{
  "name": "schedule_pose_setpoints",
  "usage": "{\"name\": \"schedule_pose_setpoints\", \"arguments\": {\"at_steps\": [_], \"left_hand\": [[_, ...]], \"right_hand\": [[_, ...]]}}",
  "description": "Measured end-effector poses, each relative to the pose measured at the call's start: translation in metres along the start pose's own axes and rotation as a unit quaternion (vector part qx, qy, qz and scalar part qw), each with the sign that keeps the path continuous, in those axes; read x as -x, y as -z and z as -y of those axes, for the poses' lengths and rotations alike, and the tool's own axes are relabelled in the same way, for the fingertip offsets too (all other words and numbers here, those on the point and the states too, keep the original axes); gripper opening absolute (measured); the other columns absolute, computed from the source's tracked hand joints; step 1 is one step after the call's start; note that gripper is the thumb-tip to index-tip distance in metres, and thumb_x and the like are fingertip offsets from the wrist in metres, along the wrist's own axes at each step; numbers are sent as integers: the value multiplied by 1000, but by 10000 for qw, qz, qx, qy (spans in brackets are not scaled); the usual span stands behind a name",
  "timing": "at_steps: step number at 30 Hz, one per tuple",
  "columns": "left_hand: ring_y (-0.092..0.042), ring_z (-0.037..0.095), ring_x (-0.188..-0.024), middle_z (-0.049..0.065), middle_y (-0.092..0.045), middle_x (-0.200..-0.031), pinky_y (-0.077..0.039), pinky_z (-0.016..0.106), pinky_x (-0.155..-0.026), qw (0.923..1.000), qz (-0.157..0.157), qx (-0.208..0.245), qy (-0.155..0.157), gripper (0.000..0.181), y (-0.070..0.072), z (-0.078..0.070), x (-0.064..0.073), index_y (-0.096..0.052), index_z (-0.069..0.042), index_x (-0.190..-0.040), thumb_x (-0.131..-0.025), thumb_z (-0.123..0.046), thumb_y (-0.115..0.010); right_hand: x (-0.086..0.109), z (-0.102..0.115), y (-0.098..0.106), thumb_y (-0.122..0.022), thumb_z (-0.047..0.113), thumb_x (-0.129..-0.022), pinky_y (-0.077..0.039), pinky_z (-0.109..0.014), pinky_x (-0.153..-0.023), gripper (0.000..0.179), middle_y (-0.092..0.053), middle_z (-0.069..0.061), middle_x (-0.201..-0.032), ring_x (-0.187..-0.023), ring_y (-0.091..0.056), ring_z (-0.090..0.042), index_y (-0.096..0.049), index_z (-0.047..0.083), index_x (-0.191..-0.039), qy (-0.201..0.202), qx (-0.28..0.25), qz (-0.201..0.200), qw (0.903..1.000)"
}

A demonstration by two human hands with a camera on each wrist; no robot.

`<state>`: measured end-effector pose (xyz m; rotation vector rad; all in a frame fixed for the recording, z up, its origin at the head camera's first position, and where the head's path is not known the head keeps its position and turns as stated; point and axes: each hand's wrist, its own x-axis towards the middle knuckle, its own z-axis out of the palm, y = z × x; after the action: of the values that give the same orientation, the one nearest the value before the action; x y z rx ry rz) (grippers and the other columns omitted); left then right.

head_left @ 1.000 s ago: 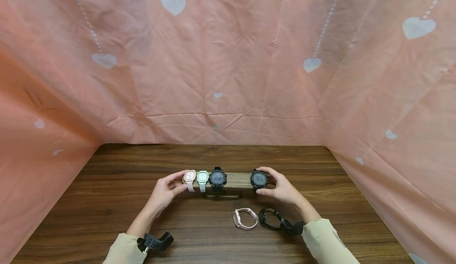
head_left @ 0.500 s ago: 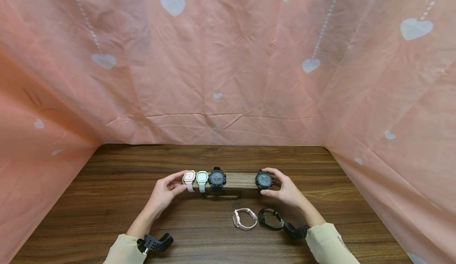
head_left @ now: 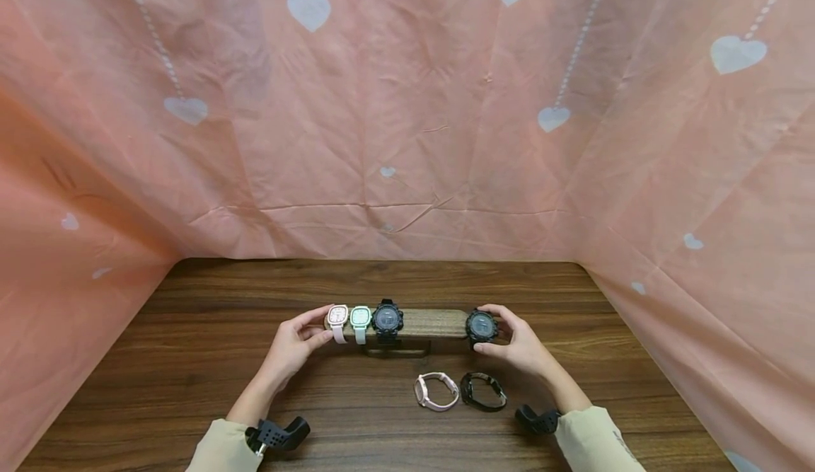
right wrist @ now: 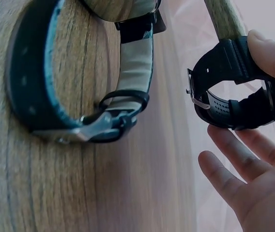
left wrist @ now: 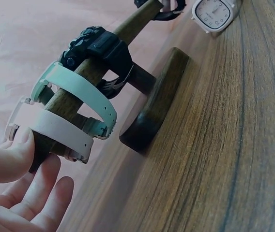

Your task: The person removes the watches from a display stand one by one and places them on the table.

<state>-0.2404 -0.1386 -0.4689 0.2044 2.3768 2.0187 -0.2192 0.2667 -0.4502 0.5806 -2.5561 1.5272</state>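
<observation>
The table [head_left: 356,426] bears a stand [head_left: 433,323] and two watches [head_left: 421,390].

- The bar [head_left: 433,322] spans between the left hand [head_left: 289,348] and the right hand [head_left: 518,348], raised above its base [left wrist: 159,104], which rests on the table [head_left: 356,429].
- The left hand grips the bar's left end.
- Just beside that hand, the first watch [head_left: 338,314] is strapped around the bar.
- Going toward the right hand, the second watch [head_left: 360,316] and third watch [head_left: 387,319] follow, also around the bar.
- The right hand holds the fourth watch [head_left: 482,325] at the bar's right end, well apart from the third.
- Before the bar, nearer the right hand than the left, the inner loose watch [left wrist: 212,13] lies on the table.
- The outer loose watch [head_left: 467,389] lies just right of it.
- A curtain [head_left: 382,104] hangs behind both hands.
</observation>
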Motion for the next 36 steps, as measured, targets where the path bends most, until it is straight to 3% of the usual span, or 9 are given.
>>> {"name": "schedule_pose_setpoints", "arguments": {"at_steps": [8,19,28,36], "left_hand": [[-61,17,-86,11,-63,-106,-49,24,-68,10000,-48,-74,47,46,0,0,1,-60,-12,-125,-80,-5,-72],[-62,17,-86,11,-64,-105,-49,25,-69,10000,-37,18,9,46,0,2,0,-60,-13,-124,-80,-4,-71],[-62,15,-85,12,-64,-101,-49,24,-68,10000,0,35,-53,47,0,1,1,-60,-11,-125,-80,-4,-71],[-61,16,-85,11,-64,-100,-49,24,-68,10000,-11,9,-43,47,0,0,1,-60,-11,-125,-80,-5,-71]], "right_hand": [[5,-2,3,-80,15,-73,-49,-42,-77,61,-59,-11,-110,-93,-59,-24,-50,8,-126,-57,123,-29,9999],[15,-5,8,-80,15,-73,-49,-37,-75,60,-57,-12,-112,-89,-58,-21,-51,8,-125,-323,248,-139,9991],[23,-8,14,-79,14,-75,-50,-39,-77,60,-56,-12,-116,-89,-58,-21,-50,8,-127,-238,355,-186,9989],[29,18,16,-77,6,-75,-49,-49,-77,59,-53,-18,-116,-89,-55,-26,-50,0,-127,-211,636,-249,9974]]}}
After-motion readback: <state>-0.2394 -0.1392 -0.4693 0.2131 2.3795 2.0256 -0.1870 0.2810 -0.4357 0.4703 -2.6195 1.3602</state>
